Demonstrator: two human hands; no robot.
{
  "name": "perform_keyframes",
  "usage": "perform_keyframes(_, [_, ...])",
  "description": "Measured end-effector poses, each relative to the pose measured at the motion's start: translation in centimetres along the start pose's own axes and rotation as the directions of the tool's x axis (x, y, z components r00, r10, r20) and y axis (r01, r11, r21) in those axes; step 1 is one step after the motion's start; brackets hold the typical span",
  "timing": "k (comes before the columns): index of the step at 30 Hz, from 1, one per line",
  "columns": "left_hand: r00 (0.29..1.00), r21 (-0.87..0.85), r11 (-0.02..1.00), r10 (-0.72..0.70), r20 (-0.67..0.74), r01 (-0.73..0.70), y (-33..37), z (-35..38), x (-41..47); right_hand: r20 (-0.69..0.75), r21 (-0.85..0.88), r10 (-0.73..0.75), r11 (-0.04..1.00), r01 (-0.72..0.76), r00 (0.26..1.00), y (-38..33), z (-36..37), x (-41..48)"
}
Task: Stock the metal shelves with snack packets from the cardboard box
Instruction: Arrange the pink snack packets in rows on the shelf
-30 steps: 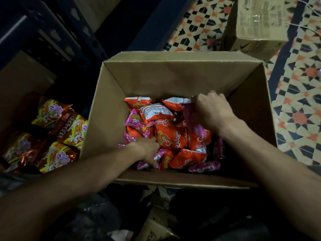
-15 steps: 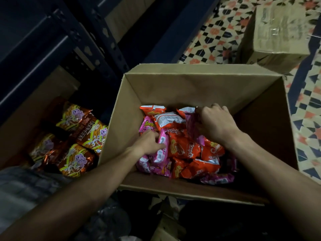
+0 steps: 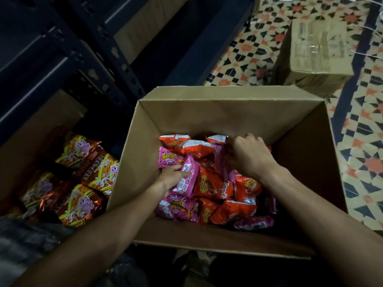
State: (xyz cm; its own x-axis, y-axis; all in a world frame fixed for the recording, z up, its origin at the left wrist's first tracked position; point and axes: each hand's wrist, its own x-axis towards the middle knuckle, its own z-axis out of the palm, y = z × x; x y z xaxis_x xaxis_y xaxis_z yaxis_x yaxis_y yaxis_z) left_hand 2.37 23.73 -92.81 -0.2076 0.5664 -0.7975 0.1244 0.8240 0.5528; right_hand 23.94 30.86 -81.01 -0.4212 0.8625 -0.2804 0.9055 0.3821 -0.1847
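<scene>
An open cardboard box (image 3: pixel 217 112) stands on the floor with several pink and orange snack packets in its bottom. My left hand (image 3: pixel 173 177) is inside at the left and grips a pink packet (image 3: pixel 187 179) that stands up on edge. My right hand (image 3: pixel 251 156) is deeper in the box and pinches another pink packet (image 3: pixel 222 162) by its upper part. Orange packets (image 3: pixel 213 187) lie between and below both hands. The dark metal shelves (image 3: pixel 68 56) stand to the left of the box.
Several orange-brown snack packets (image 3: pixel 83 179) lie on the lowest shelf level at the left. A closed cardboard box (image 3: pixel 315 50) stands on the patterned tile floor (image 3: pixel 362 141) at the back right. More cardboard lies under the shelf rails.
My left hand has moved up from the front pile and taken hold of a pink packet, now raised on edge. My right hand stays on its pink packet. The view shifted, box now lower right.
</scene>
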Motion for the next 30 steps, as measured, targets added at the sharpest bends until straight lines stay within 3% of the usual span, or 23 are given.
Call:
perform_keyframes(4, [0.994,-0.093,0.993,0.065,-0.092,-0.074,0.0,0.7,-0.6,-0.015,0.008,-0.011,1.000,0.011,1.000,0.0,0.2,0.1])
perform_keyframes(9, [0.984,-0.307,0.947,0.041,-0.174,-0.093,0.6,0.1,-0.5,-0.019,0.003,-0.019,1.000,0.019,1.000,-0.2,0.5,0.4])
perform_keyframes(15, [0.995,-0.390,0.920,0.004,-0.098,-0.042,1.2,-0.8,-0.6,-0.044,0.014,-0.020,1.000,0.020,0.999,0.2,0.7,0.8])
perform_keyframes(19, [0.998,-0.280,0.960,0.011,-0.058,-0.027,2.0,-1.8,-1.3,-0.044,0.027,-0.013,1.000,0.015,0.999,0.4,0.6,0.9])
perform_keyframes(22, [0.998,-0.040,0.997,0.061,-0.030,-0.062,2.1,-2.7,-2.4,-0.045,0.034,-0.017,0.999,0.018,0.999,0.2,0.2,0.8])
perform_keyframes(26, [0.991,0.185,0.975,0.108,0.078,-0.121,2.5,-4.1,-5.2,-0.094,0.099,-0.022,0.995,0.031,0.995,-0.6,-0.3,0.0])
perform_keyframes(30, [0.966,0.157,0.953,0.254,0.047,-0.258,2.5,-6.1,-9.7,-0.199,0.271,-0.068,0.955,0.122,0.978,-2.2,-1.5,-1.7])
